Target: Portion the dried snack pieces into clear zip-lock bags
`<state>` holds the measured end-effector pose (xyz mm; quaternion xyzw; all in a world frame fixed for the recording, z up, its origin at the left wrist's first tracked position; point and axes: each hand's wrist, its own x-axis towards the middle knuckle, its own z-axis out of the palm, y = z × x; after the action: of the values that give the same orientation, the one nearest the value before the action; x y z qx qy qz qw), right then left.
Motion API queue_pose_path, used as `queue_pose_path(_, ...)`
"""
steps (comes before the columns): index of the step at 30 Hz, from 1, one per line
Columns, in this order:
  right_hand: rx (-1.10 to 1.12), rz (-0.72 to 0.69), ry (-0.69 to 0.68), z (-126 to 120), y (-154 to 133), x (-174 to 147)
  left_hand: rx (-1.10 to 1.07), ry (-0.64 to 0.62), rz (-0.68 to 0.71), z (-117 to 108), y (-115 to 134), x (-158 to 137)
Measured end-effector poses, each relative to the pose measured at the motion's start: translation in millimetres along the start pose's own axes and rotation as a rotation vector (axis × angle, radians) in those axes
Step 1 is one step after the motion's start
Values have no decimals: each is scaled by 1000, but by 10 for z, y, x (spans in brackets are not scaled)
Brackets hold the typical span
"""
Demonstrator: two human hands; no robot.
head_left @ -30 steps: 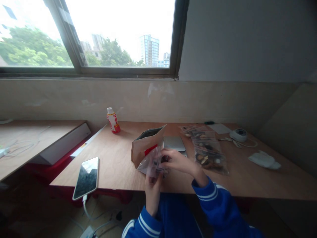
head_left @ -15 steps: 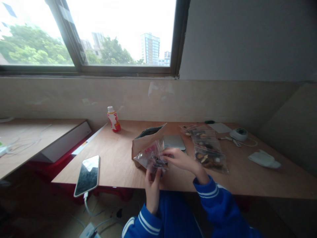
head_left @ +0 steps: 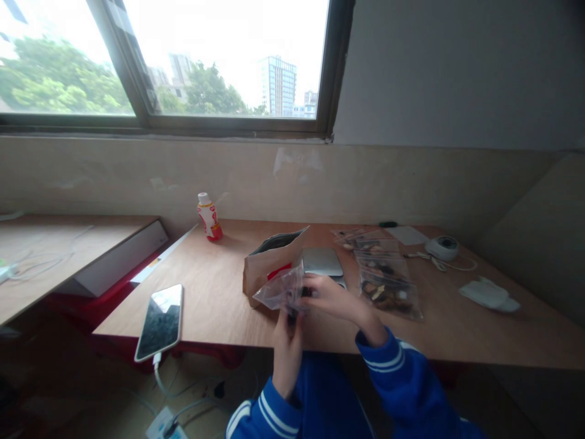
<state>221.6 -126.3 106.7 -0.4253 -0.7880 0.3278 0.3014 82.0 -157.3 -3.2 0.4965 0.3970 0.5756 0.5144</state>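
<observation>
You held the clear plastic bag [head_left: 280, 291] over the table [head_left: 214, 299], near the front edge, just in front of the brown paper bag [head_left: 262, 271]. Your left hand [head_left: 289, 350] pinched its lower part between thumb and fingers, the wrist on your side of that edge. Your right hand [head_left: 331, 300] was bent in at the bag's right side, fingers curled near dark contents; you could not tell from this view whether they gripped plastic.

On your left, wood surface ran from the paper bag to the phone [head_left: 159, 323], which jutted past the front edge. On your right, a strip of wood lay between your right forearm and the filled bags [head_left: 388, 289]. Behind your right hand sat the silver device [head_left: 322, 262], leaving little room beyond your knuckles.

Compared with half a second earlier, your left hand had shifted slightly right, and the clear bag had sagged lower, uncovering the red patch [head_left: 278, 272] on the paper bag. The paper bag had stayed put.
</observation>
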Motion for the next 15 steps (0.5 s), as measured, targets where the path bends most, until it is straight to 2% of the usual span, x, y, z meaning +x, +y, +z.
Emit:
queue_pose_path(5,206,95,56,13,176,21,-275,41,-122,26,68,11)
queue_pose_path(9,411,140,166,9,221,9,-447,81,-229,24,109,34)
queue_pose_path(15,502,182,278,35,257,31,-589,153,-335,37,59,35)
